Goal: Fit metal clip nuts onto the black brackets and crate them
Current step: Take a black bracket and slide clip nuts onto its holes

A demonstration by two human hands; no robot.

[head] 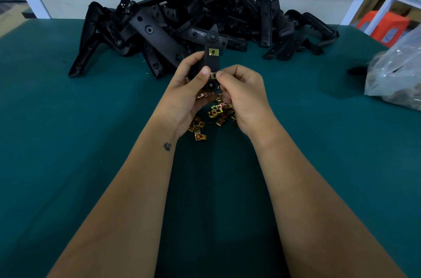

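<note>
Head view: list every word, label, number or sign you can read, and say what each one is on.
No readable text anywhere in this view.
Held bracket and the bracket pile: no lettering shows.
Clip nuts on the green table: plain metal, no marks legible.
Plastic bag: clear, with no print visible.
Left forearm: a small dark tattoo, a figure rather than letters.

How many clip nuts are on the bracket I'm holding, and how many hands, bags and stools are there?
Clip nuts on the held bracket: 2, one fitted, one being pressed on
Hands: 2, left hand, right hand
Plastic bag: 1
Orange stool: 1
Total: 6
</note>
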